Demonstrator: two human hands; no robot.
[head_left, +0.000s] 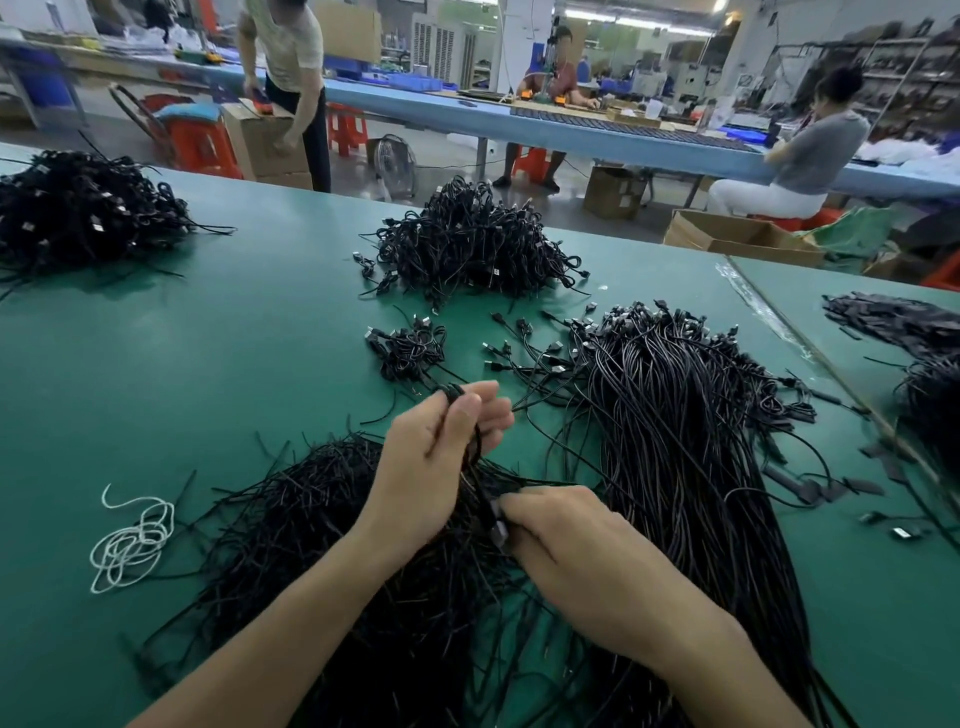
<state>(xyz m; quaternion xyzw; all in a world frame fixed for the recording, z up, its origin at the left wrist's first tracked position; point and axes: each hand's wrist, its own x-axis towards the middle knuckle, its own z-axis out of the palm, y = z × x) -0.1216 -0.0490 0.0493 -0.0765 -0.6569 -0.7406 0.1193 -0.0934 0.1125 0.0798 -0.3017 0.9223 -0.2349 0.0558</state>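
Both my hands work over a green table (218, 364). My left hand (431, 457) grips a folded black cable (475, 457) between thumb and fingers, its looped end sticking out at the top. My right hand (566, 535) pinches the same cable's lower end at its plug (500, 530). Under my forearms lies a heap of loose black twist ties (322, 525). A long bundle of straight black cables (675, 441) stretches along the right of my hands.
A tall pile of coiled cables (467, 244) sits further back, a small coiled cluster (410, 348) in front of it, another big pile (83, 213) at far left. White string (130, 540) lies at left. More black parts (898, 322) lie at right. People work at benches behind.
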